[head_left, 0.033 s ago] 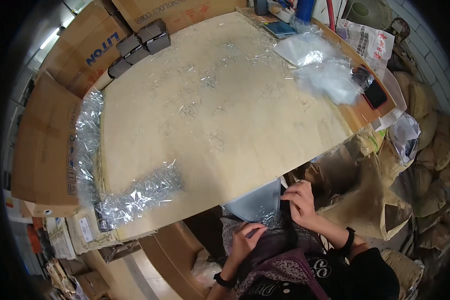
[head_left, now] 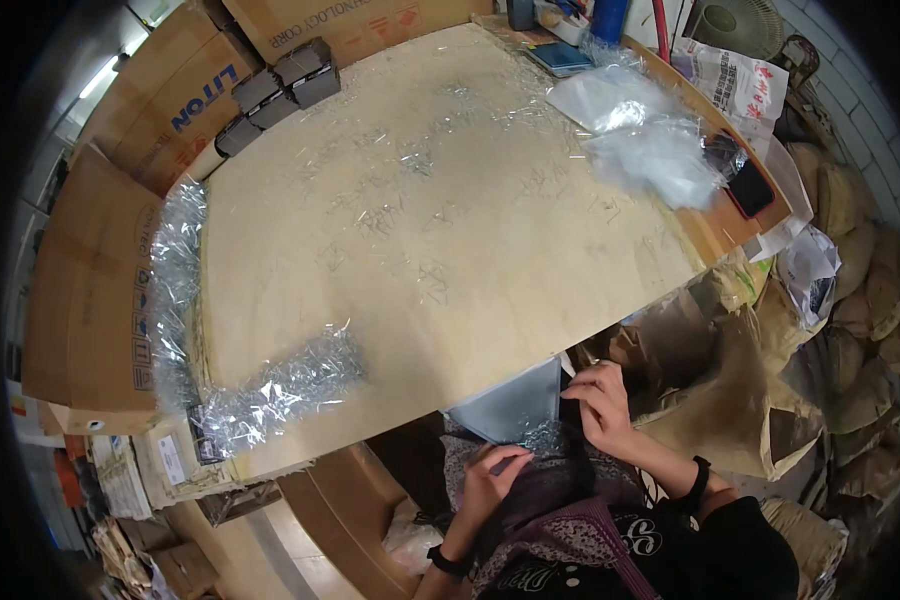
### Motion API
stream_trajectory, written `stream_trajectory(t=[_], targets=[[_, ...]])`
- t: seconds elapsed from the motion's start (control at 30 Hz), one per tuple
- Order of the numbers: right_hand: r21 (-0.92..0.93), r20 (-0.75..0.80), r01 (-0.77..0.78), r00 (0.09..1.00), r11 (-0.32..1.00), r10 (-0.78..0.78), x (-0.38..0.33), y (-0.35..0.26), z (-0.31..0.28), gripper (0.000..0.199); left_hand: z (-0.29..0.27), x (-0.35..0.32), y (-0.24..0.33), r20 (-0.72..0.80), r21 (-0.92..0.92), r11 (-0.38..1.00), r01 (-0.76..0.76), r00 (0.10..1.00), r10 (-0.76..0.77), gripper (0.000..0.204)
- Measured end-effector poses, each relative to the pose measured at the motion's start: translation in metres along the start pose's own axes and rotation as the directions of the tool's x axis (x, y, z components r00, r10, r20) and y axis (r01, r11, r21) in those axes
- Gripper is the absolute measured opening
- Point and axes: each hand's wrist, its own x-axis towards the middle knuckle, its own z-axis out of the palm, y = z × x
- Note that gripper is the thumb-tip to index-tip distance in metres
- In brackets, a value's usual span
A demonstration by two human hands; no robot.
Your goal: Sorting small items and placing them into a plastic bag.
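Observation:
A flat grey-blue piece, tray-like or sheet-like (head_left: 515,400), leans at the table's front edge above my lap. My left hand (head_left: 490,478) is at its lower edge, thumb and fingers pinched together. Beside those fingertips lies a small cluster of thin, glinting slivers (head_left: 542,437). My right hand (head_left: 602,408) is at the piece's right side, its fingers bent and closed near the edge. Whatever sits between the fingertips of either hand is too small to make out. Similar shiny slivers form a heap (head_left: 285,392) on the table's front left.
The pale wooden table (head_left: 500,270) has slivers scattered over it and a long heap (head_left: 177,290) along its left edge. Dark blocks (head_left: 288,85) and cardboard boxes (head_left: 90,290) stand at left. Clear plastic bags (head_left: 650,150) and a phone (head_left: 750,190) lie at right, above paper sacks (head_left: 730,390).

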Motion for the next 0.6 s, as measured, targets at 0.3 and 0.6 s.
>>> stream_trajectory(t=[0.3, 0.6], targets=[[0.121, 0.357, -0.235, 0.917, 0.964, 0.179, -0.017, -0.003, -0.010, 0.015, 0.001, 0.006, 0.000, 0.046, 0.016, 0.994, 0.110, 0.993, -0.111, 0.011], [0.255, 0.324, -0.337, 0.913, 0.906, 0.248, -0.027, -0.008, -0.002, 0.031, 0.004, 0.006, -0.005, 0.065, 0.045, 0.994, 0.099, 0.993, -0.101, 0.009]])
